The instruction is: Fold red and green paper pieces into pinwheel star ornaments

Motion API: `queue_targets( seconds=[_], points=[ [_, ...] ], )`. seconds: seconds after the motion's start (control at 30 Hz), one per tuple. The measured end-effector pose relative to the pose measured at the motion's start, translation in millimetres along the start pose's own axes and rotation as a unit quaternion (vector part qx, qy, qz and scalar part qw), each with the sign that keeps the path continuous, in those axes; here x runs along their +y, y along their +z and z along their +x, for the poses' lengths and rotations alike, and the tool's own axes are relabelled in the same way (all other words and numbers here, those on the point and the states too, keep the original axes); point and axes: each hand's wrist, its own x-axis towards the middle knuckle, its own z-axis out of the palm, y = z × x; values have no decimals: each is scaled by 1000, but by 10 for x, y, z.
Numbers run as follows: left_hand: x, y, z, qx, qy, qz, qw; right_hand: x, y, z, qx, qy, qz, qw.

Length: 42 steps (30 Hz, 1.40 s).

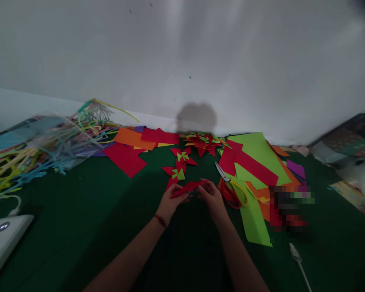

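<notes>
My left hand (171,201) and my right hand (211,195) pinch a piece of red paper (188,188) between them, held just above the dark green tabletop. The paper looks narrow and folded, though the fingers cover part of it. Just beyond it lie two paper flowers with red pointed petals and green centres, one nearer (178,174) and one farther (183,156). A pile of similar red and green paper flowers (203,142) sits by the wall. Scissors (235,190) with yellow and red handles lie right beside my right hand, blades pointing away.
Red paper sheets (124,158) and orange sheets (134,138) lie at the back left. Green sheets (255,150) spread on the right. Tangled pipe cleaners (48,150) fill the far left. A white power bank (9,235) and a cable plug (295,253) flank the near table (79,219).
</notes>
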Motion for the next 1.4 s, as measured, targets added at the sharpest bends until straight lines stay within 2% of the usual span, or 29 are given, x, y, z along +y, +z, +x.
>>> queue_targets(
  seconds=[0.1, 0.23, 0.43, 0.57, 0.63, 0.77, 0.87, 0.97, 1.07, 1.17, 1.3, 1.4],
  points=[
    [-4, 14, -11, -10, 0, 13, 1000, 23, 56, -40, -24, 0, -11, 1000],
    [10, 14, -26, -42, -10, 44, 998, 0, 68, -79, -26, -21, -44, 998],
    [203, -49, -34, -119, 9, 173, 978, -193, -9, -44, -79, -59, -135, 986],
    [299, -78, 10, -81, 40, 263, 961, -269, 20, -6, -129, -117, -241, 955],
    [316, -87, 52, -59, 29, 246, 967, -294, 39, 8, -119, -142, -256, 949],
    [359, -73, 157, -28, 7, 178, 984, -381, 56, 32, -106, -168, -197, 960],
    [450, -26, 233, -14, 1, 131, 991, -486, 63, 75, -135, -228, -215, 940],
    [574, 31, 297, -23, 12, 94, 995, -601, 65, 154, -144, -285, -238, 917],
    [674, 78, 349, -55, 26, 28, 998, -708, 52, 233, -139, -315, -248, 906],
    [727, 114, 378, -85, 24, -10, 996, -781, 38, 275, -146, -325, -258, 898],
    [752, 158, 379, -70, 12, -12, 997, -803, 41, 285, -165, -331, -293, 881],
    [763, 178, 368, -78, 4, -11, 997, -794, 32, 287, -161, -328, -291, 884]
  ],
)
